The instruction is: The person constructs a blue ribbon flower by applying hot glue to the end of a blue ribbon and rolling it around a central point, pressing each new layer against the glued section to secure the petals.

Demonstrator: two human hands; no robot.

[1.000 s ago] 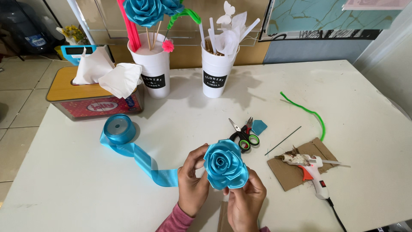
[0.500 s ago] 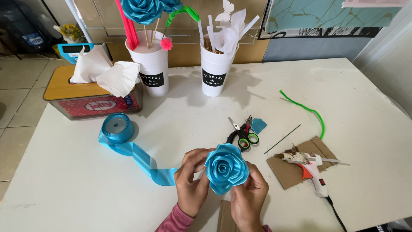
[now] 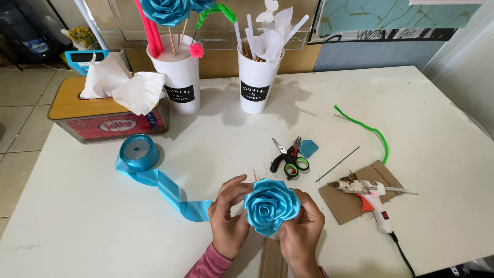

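A white bench point(image 3: 103, 226) carries everything. At its far left stands a rectangular tissue box point(image 3: 103, 116), wooden-topped, with a red oval-marked label on its clear front and white tissues rising from the slot. Beside it stand two white cups, each bearing a small black rectangular label: the left cup point(image 3: 180, 77) holds blue ribbon roses and pink stems, the right cup point(image 3: 256, 82) white paper flowers. At right, a brown cardboard sheet point(image 3: 355, 198) lies under a white glue gun point(image 3: 373, 203); a green pipe cleaner point(image 3: 368, 128) curves beyond it. A blue ribbon spool point(image 3: 138, 153) trails its band toward the hands. Black-and-green scissors point(image 3: 289, 160) lie mid-bench. At the near edge, the left hand point(image 3: 229, 219) and right hand point(image 3: 303, 229) each pinch the blue ribbon rose point(image 3: 271, 206) between them, grip closed on its outer petals, just above the bench.
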